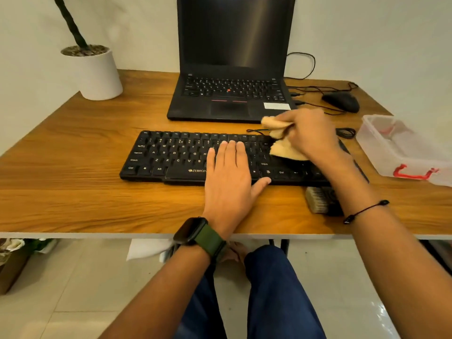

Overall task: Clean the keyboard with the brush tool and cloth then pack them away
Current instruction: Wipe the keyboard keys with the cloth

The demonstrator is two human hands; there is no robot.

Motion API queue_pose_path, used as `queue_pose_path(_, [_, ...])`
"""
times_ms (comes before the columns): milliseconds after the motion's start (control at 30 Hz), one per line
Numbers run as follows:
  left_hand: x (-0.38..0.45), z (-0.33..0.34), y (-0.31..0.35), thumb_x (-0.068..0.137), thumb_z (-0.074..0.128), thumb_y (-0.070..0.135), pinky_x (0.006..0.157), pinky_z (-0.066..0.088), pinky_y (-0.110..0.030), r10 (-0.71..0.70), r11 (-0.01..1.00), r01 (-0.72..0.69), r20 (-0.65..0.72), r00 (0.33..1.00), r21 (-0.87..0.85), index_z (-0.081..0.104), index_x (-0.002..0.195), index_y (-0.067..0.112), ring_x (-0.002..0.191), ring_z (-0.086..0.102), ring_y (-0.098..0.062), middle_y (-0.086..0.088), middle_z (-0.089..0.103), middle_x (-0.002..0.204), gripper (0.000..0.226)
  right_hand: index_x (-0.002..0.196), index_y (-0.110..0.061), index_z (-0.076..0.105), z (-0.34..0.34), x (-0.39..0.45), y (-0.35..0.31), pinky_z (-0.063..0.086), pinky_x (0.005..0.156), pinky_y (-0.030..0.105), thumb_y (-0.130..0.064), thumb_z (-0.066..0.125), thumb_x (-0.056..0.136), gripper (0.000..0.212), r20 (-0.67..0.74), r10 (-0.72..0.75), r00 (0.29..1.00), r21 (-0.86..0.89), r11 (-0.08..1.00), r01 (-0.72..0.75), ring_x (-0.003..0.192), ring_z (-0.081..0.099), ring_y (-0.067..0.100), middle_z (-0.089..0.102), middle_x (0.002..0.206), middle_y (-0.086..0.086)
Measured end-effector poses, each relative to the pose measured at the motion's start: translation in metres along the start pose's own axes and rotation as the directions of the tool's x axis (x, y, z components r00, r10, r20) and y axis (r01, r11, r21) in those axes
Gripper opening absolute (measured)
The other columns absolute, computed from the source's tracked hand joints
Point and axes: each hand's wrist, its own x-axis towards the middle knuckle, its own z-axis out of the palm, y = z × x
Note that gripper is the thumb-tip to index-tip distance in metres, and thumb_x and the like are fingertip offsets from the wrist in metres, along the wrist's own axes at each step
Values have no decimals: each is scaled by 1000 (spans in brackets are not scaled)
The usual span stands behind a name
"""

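Note:
A black keyboard (171,157) lies across the middle of the wooden desk (73,192). My left hand (228,177) rests flat on its centre keys, fingers together, holding nothing. My right hand (310,133) is closed on a crumpled tan cloth (285,149), which touches the right part of the keyboard; the hand is motion-blurred. A brush (318,199) with pale bristles lies on the desk just in front of the keyboard's right end, partly hidden under my right forearm.
An open black laptop (232,94) stands behind the keyboard. A clear plastic box (401,148) with red clasps sits at the right. A black mouse (341,101) with cables lies at the back right, and a white plant pot (97,72) at the back left.

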Motion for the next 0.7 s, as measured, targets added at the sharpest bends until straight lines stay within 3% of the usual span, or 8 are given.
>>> queue_pose_path(100, [-1,0,2,87,45,57,116,6,-41,7,1000,-6,-16,1000,18,19,144,0,141,20,-29,-16,29,148,84,129,-29,54,-15,0,27,45,86,42,-13,46,94,39,52,142,988,-120,983,-135,110,51,36,58,120,17])
queue_pose_path(167, [-2,1,3,87,44,57,116,8,-41,7,1000,-7,-18,1000,30,19,144,0,140,21,-29,-16,30,148,84,131,-30,52,-13,-1,32,45,82,40,-14,45,94,40,124,163,979,-183,973,-139,108,53,35,57,118,17])
queue_pose_path(233, [-1,3,3,88,41,58,116,6,-39,3,999,-3,-7,1000,40,15,145,2,141,18,-27,-14,26,149,84,131,-33,51,-4,-6,25,43,77,37,-16,45,95,40,141,108,984,-212,974,-76,107,53,33,57,117,15])
queue_pose_path(333, [0,4,3,88,38,59,116,7,-38,2,999,-2,9,1000,48,13,145,3,141,17,-25,-13,25,150,84,132,-35,48,6,-14,5,46,81,37,-17,47,94,43,122,-18,992,-206,978,43,109,54,30,58,121,10])
queue_pose_path(467, [0,4,3,89,36,59,116,8,-37,4,998,-5,18,1000,58,13,145,4,140,19,-24,-11,26,149,82,129,-33,53,4,-20,0,47,83,35,-14,47,93,42,121,-152,981,-85,983,163,111,54,26,61,123,6])
queue_pose_path(600, [1,5,2,90,33,60,117,8,-37,10,997,-13,34,999,72,10,146,5,141,16,-24,-11,23,150,82,129,-26,55,-14,-7,31,46,84,40,-11,47,93,39,-13,46,999,-108,993,-47,108,54,33,61,118,14])
queue_pose_path(700, [1,6,2,90,32,60,118,8,-37,3,997,-6,35,999,81,9,146,5,141,15,-23,-10,22,151,82,124,-19,58,-16,3,46,45,74,37,-11,48,93,34,47,184,982,-292,942,-162,102,57,35,60,111,17])
